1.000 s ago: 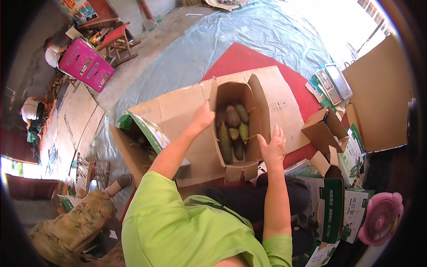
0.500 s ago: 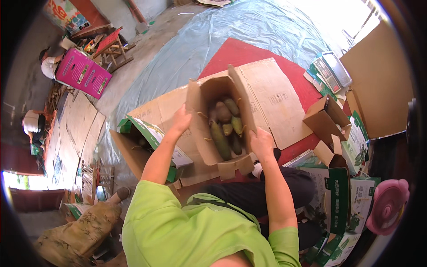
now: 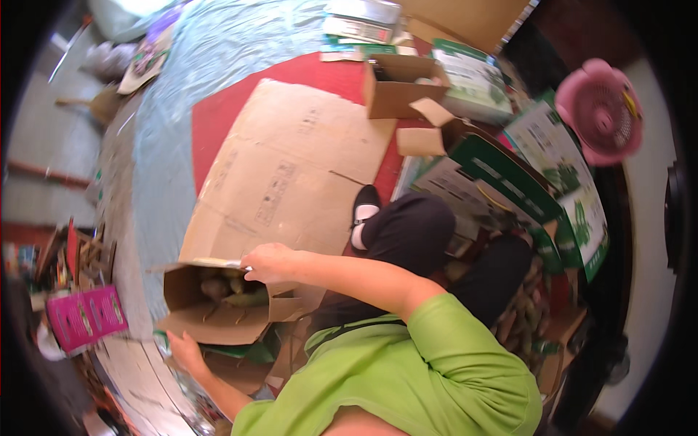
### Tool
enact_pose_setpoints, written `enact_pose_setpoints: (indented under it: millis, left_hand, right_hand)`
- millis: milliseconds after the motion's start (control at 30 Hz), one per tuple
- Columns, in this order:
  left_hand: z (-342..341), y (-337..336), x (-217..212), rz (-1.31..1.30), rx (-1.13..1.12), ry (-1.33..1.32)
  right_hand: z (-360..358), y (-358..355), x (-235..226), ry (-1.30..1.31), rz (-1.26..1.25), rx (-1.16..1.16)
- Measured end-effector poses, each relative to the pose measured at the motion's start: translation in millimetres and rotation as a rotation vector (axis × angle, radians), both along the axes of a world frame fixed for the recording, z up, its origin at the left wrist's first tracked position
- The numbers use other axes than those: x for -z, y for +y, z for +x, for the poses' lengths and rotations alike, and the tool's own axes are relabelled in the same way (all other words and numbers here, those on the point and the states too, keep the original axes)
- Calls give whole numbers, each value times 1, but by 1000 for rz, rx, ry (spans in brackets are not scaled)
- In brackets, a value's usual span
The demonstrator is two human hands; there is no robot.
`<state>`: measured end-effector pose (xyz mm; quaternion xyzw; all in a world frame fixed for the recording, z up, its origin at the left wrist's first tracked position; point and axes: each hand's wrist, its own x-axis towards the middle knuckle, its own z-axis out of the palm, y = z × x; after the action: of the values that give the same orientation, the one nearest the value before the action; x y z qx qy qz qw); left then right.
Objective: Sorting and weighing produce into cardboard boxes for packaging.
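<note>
An open brown cardboard box (image 3: 218,331), tilted on its side with its mouth facing me, is at my lower left. Several long, green and brownish vegetables (image 3: 247,298) lie inside; their exact kind is unclear. My right hand (image 3: 269,263) is closed on the upper right edge of the box. At the lower left, my left hand (image 3: 187,351) grips the box's flap, its fingers partly hidden. Just beneath is another open carton with a green edge (image 3: 254,354), mostly covered by the tilted box.
A flattened cardboard sheet (image 3: 254,174) lies on a red mat (image 3: 211,138), over blue plastic sheeting (image 3: 163,145). Ahead stand a small brown box (image 3: 400,98) and a scale (image 3: 361,20). On the right are green-and-white cartons (image 3: 502,174) and a pink basket (image 3: 600,112).
Both hands have carried the vegetable box from in front of me to the left, over the green-edged carton, tilting it onto its side. My view and body have turned.
</note>
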<state>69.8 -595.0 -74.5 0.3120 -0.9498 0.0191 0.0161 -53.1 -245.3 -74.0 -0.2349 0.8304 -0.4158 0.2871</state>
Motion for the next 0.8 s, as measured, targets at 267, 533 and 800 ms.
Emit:
enact_pose_setpoints:
  millis: [267,533,800]
  left_hand:
    - [-100,122,-21,358,539,118]
    - [-130,314,-44,630,1039,-10]
    - [-122,465,-91,757,1442,88]
  right_hand:
    - [-5,197,-75,525,85,497]
    - [131,409,-116,718,519,1207]
    - [212,465,-75,624,1014,1213]
